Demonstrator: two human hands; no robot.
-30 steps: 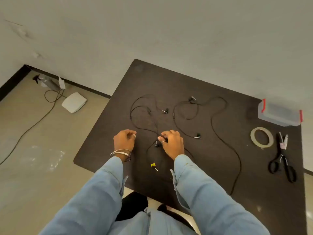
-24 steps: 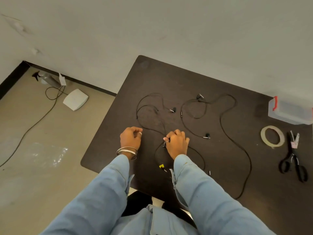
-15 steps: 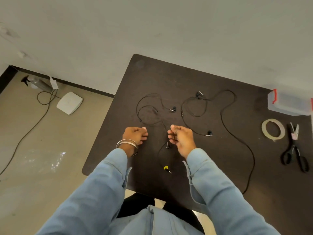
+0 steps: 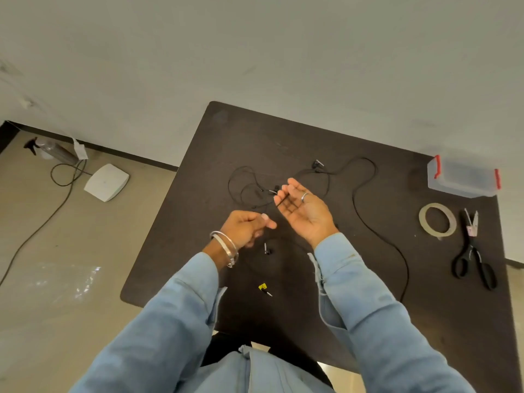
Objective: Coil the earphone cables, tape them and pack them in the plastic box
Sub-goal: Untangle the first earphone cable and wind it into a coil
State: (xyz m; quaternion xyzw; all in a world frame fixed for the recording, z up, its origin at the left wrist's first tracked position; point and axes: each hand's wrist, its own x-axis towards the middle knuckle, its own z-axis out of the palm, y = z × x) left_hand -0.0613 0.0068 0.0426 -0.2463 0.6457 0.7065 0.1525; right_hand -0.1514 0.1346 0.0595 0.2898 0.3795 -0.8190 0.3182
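Note:
Two black earphone cables lie tangled on the dark table. My right hand is raised palm up with relaxed fingers, and a thin strand of the left earphone cable lies across them. My left hand hovers beside it, fingers curled, thumb against the forefinger as if pinching that cable; motion blur hides the contact. An earbud sits just below the left hand, and the yellow-tagged plug lies nearer me. The second cable loops to the right. The clear plastic box with red clips stands shut at the far right.
A tape roll and black scissors lie right of the cables, in front of the box. On the floor to the left are a white flat device, a spray bottle and a loose power cord.
Both hands have lifted off the table. The right hand turned palm up and opened with the cable across its fingers. The left hand rose beside it.

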